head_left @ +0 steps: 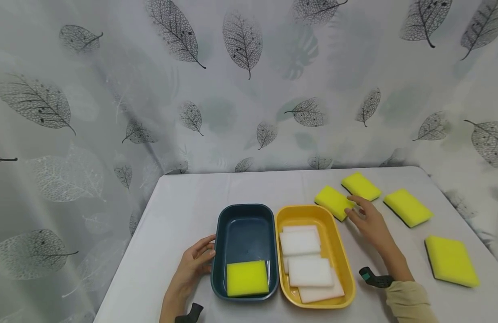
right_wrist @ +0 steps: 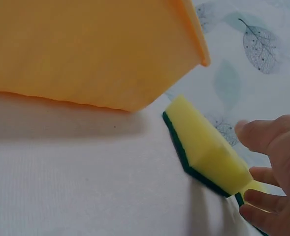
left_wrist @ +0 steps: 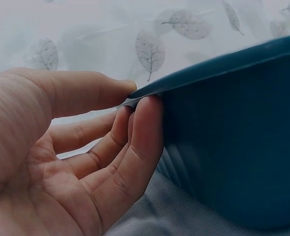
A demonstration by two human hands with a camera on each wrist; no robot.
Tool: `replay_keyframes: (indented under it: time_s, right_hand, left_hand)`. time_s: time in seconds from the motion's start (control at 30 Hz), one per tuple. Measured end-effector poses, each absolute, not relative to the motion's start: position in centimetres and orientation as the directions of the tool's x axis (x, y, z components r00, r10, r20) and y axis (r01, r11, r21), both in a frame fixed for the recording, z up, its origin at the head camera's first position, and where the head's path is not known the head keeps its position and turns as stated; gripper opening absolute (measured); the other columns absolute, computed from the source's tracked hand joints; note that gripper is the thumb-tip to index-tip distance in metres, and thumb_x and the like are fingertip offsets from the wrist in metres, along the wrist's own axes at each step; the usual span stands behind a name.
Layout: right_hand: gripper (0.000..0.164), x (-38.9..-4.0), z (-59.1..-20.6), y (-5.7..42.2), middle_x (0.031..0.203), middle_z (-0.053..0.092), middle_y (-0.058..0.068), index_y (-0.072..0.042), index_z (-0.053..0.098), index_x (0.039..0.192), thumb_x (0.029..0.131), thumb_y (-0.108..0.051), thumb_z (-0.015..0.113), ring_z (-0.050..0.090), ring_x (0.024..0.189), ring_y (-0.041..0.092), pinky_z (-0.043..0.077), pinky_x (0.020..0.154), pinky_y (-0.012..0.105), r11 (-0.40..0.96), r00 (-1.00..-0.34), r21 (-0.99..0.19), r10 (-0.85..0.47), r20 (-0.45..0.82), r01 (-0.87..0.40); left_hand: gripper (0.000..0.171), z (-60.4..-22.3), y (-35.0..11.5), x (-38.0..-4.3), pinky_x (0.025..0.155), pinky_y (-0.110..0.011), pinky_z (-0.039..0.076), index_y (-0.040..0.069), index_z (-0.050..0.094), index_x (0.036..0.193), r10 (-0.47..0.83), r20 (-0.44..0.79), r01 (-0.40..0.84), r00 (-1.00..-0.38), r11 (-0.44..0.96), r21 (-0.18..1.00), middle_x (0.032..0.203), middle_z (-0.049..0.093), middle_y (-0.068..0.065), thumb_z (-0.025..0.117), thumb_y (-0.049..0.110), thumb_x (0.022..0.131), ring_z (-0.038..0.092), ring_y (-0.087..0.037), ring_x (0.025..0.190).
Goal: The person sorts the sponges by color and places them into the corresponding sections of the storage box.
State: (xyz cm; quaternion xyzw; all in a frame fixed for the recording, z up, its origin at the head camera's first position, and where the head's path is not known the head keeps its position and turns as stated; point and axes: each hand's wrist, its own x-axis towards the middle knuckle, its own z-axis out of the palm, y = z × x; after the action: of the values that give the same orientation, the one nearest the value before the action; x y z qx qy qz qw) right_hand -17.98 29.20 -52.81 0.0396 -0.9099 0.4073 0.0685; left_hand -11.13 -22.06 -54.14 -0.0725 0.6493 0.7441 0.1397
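My left hand [head_left: 196, 260] is at the left side of a dark blue tray [head_left: 214, 242]. In the left wrist view the thumb lies over the rim of the tray [left_wrist: 223, 118] and the fingertips are under it, pinching the edge. A yellow sponge [head_left: 247, 278] lies in the near end of this tray. My right hand [head_left: 367, 222] hovers at the right end of another yellow sponge [head_left: 333, 202], thumb and fingers spread apart. Up close, this sponge [right_wrist: 209, 152] has a dark green scouring underside, and the thumb is apart from it.
A yellow tray [head_left: 347, 278] stands against the blue one and holds several white sponges [head_left: 309, 271]. More yellow sponges lie to the right: one at the back [head_left: 361, 186], one beyond my hand [head_left: 408, 207], one nearer [head_left: 452, 261]. Leaf-printed curtains hang behind the table.
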Motion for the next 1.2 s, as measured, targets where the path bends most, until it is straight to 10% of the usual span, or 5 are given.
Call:
replay_keyframes:
  time_s: [1.2]
  right_hand:
    - [0.032,-17.37,-52.73,29.37,0.138,0.057,0.024,-0.001,0.062,0.133,0.104,-0.015,0.065,0.057,0.125,0.044,0.054,0.095,0.054,0.664,-0.971,-0.735,0.056,0.234,-0.139]
  left_hand:
    - [0.057,-54.21,-22.14,-11.22,0.064,-0.023,0.058,0.004,0.051,0.15,0.14,-0.285,-0.302,-0.948,-0.111,0.947,0.11,0.065,-0.002,0.07,0.01,0.096,0.066,-0.01,0.086]
